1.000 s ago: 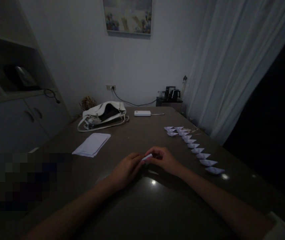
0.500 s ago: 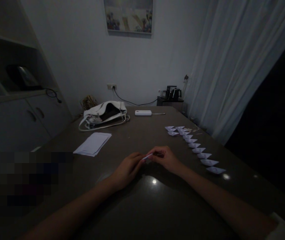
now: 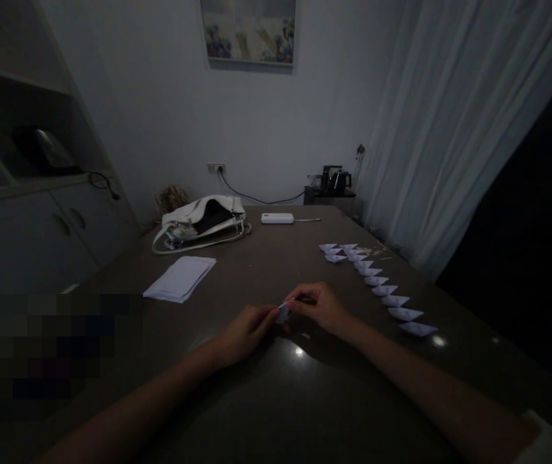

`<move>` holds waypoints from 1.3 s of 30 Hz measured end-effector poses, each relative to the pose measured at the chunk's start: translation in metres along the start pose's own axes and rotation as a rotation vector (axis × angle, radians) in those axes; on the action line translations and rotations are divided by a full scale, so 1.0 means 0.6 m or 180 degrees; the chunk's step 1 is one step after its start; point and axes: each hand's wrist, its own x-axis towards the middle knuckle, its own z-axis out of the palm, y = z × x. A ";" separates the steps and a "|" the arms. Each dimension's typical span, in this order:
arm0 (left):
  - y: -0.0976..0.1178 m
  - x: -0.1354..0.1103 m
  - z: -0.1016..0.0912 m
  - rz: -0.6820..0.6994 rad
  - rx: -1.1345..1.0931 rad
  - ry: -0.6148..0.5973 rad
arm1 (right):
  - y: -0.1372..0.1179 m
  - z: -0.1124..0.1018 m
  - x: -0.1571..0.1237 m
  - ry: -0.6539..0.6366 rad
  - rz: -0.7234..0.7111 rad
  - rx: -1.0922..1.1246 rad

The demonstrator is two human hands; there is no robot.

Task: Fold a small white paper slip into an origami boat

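Note:
A small folded piece of white paper (image 3: 282, 314) is pinched between both hands above the middle of the table (image 3: 266, 399). My left hand (image 3: 247, 332) grips its left side with closed fingers. My right hand (image 3: 318, 307) pinches the upper right edge between thumb and fingers. Part of the paper is covered by the fingertips, and its exact shape is too small to tell. To the right of my hands, several folded paper boats (image 3: 385, 291) stand in a slanting row. On the left lies a stack of white paper sheets (image 3: 182, 278).
A white handbag (image 3: 203, 219) rests at the back left of the table. Behind my hands is a white power bank (image 3: 277, 218) with a short cable. A kettle (image 3: 338, 182) stands on a low cabinet beyond the table's far edge, near a white curtain (image 3: 402, 142).
The folded paper has tipped so that its white face shows below the fingertips. My left hand has shifted slightly lower; the right has barely moved.

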 end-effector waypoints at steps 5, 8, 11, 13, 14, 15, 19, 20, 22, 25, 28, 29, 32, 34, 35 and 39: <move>0.000 0.001 0.000 -0.0075 -0.0329 -0.0060 | -0.010 0.002 -0.005 -0.0097 0.0000 0.0010; 0.001 0.000 -0.001 -0.0196 -0.0277 -0.0114 | -0.011 0.005 -0.006 -0.0158 -0.0026 0.0010; 0.003 -0.001 -0.002 -0.0107 -0.0231 -0.0156 | -0.007 0.008 -0.006 -0.0302 0.0029 0.0167; 0.005 -0.001 -0.001 -0.0047 -0.0208 -0.0140 | -0.005 0.010 -0.007 -0.0391 0.0110 0.0271; 0.006 0.000 -0.001 -0.0024 -0.0205 -0.0136 | -0.004 0.010 -0.007 -0.0406 0.0128 0.0271; 0.006 0.001 0.000 -0.0002 -0.0214 -0.0131 | -0.005 0.010 -0.008 -0.0397 0.0123 0.0236; 0.006 0.004 0.003 0.0030 -0.0306 -0.0152 | -0.013 0.008 -0.008 -0.0238 0.0022 -0.0027; 0.004 0.004 0.003 -0.0007 -0.0342 -0.0160 | -0.015 0.006 -0.007 -0.0167 -0.0018 -0.0111; -0.001 0.004 0.003 -0.0086 -0.0407 -0.0190 | -0.017 0.001 -0.005 -0.0004 -0.0101 -0.0309; -0.007 0.004 0.003 -0.0125 -0.0426 -0.0214 | -0.016 -0.005 0.000 0.0150 -0.0144 -0.0519; -0.007 0.004 0.002 -0.0113 -0.0375 -0.0175 | -0.014 -0.008 0.002 0.0179 -0.0137 -0.0575; -0.006 0.004 0.002 -0.0119 -0.0364 -0.0151 | -0.013 -0.009 0.002 0.0189 -0.0137 -0.0574; -0.002 0.005 0.000 -0.0173 -0.0418 -0.0082 | -0.012 -0.021 0.005 0.0332 -0.0124 -0.0523; -0.001 0.004 -0.001 -0.0220 -0.0443 -0.0079 | -0.012 -0.036 0.009 0.0553 -0.0108 -0.0486; -0.001 0.004 -0.003 -0.0240 -0.0427 -0.0086 | -0.011 -0.045 0.011 0.0673 -0.0097 -0.0491; -0.005 0.002 -0.007 -0.0267 -0.0304 0.0039 | -0.011 -0.065 0.016 0.0873 -0.0095 -0.0516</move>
